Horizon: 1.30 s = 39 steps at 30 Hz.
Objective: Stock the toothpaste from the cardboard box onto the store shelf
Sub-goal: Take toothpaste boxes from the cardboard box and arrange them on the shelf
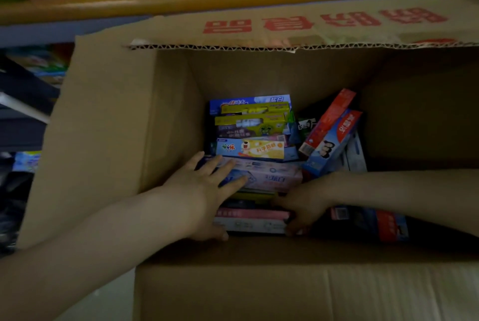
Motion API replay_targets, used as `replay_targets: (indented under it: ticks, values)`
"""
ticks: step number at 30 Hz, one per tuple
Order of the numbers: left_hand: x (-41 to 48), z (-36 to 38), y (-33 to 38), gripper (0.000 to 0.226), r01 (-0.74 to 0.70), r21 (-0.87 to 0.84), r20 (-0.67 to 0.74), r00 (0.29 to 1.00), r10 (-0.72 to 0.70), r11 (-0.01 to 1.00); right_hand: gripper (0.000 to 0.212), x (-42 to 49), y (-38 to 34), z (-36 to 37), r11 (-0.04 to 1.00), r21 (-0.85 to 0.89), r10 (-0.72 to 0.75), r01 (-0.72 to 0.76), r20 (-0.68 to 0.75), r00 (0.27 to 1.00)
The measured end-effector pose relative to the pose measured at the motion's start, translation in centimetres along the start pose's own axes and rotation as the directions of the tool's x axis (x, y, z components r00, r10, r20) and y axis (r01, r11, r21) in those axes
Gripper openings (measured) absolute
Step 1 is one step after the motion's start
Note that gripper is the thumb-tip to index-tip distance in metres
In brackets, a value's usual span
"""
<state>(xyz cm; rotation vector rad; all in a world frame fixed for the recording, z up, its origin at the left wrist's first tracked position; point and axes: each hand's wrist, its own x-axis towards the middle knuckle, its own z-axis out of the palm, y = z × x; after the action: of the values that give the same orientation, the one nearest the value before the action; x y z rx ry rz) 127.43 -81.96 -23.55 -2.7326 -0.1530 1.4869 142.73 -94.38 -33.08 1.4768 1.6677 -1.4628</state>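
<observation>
Recorder: Occlusion first. What can't you make out?

Watcher: It is dim inside the cardboard box (108, 124). The toothpaste cartons (255, 151) lie stacked on its floor, toward 9 o'clock of centre, and the print on the lowest ones is unreadable. The right hand (305, 204) comes in from 3 o'clock with its fingers curled round the 3 o'clock end of the lower cartons. Its fingertips are tucked out of sight. Its forearm covers part of a blue-and-red carton (388, 225) at 4 o'clock.

Recorder: And the left hand (204, 186)?

Watcher: It enters from 7 o'clock. The fingers are straight and spread flat on the pale pink carton (274, 178) topping the near pile. The thumb lies against the 6 o'clock side of the bottom carton. Pressing or lifting: cannot tell.

Recorder: Edges, room?

Watcher: A red carton (328, 120) and a blue carton (334, 144) lean tilted at 2 o'clock of the stack. Open room lies between them and the 3 o'clock wall, deep in shadow. Flaps (285, 292) stand open at 6, 9 and 12 o'clock. The shelf edge (181, 2) runs just beyond the 12 o'clock flap. Goods on it are blurred and cut off by the frame.
</observation>
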Motion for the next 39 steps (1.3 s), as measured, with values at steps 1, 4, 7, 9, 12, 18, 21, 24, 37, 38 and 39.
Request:
replay_targets:
  ticks: [1, 4, 7, 9, 12, 18, 21, 24, 37, 38, 39]
  values:
    - [0.0, 0.0, 0.0, 0.097, -0.003, -0.005, 0.008, 1.000, 0.003, 1.000, 0.074, 0.1, 0.2, 0.0, 0.999, 0.050, -0.005, 0.005, 0.000, 1.000]
    - [0.1, -0.1, 0.0, 0.094, -0.022, -0.009, 0.004, 1.000, 0.022, 1.000, 0.072, 0.4, 0.5, 0.0, 0.992, 0.123, -0.006, 0.007, -0.003, 1.000]
    - [0.2, 0.1, 0.0, 0.091, -0.034, -0.014, -0.008, 0.999, 0.034, 0.999, 0.068, -0.1, 0.2, -0.8, 0.986, 0.169, 0.013, -0.014, 0.010, 1.000]
    - [0.1, 0.2, -0.1, 0.088, -0.033, -0.039, -0.012, 0.999, 0.033, 0.999, 0.058, -1.2, 0.3, -1.9, 0.961, 0.277, 0.004, 0.007, -0.038, 0.999]
    - [0.1, 0.0, 0.0, 0.087, -0.020, -0.155, -0.053, 0.999, 0.012, 0.988, 0.054, -4.1, 0.7, -3.6, 0.847, 0.520, -0.038, 0.107, -0.143, 0.989]
    - [-1.4, -2.5, -0.2, 0.050, -0.059, -0.286, -0.429, 0.900, -0.073, 0.956, 0.054, -11.8, 0.7, -4.6, 0.490, 0.802, 0.048, 0.342, -0.417, 0.908]
    - [-3.4, -4.0, -0.8, 0.045, -0.109, -0.449, -0.549, 0.817, -0.178, 0.887, 0.044, -15.3, -0.1, -3.5, 0.391, 0.764, 0.188, 0.513, -0.612, 0.768]
    - [-6.0, -4.6, -1.0, 0.042, -0.274, -0.632, -0.625, 0.732, -0.269, 0.725, 0.043, -18.0, -1.9, -1.9, 0.350, 0.640, 0.294, 0.684, -0.768, 0.569]
    - [-14.8, 0.0, 4.3, 0.031, -0.713, -0.682, -0.337, 0.503, -0.796, -0.162, 0.053, -19.3, -10.7, 0.6, 0.335, 0.482, 0.500, 0.810, -0.819, 0.281]
    - [-15.3, 0.6, 4.6, 0.033, -0.719, -0.680, -0.313, 0.463, -0.829, -0.144, 0.054, -18.9, -11.6, 0.4, 0.344, 0.479, 0.488, 0.807, -0.826, 0.283]
    - [-16.0, 1.1, 4.8, 0.034, -0.726, -0.677, -0.290, 0.417, -0.862, -0.124, 0.053, -18.6, -12.6, 0.3, 0.344, 0.476, 0.476, 0.809, -0.832, 0.287]
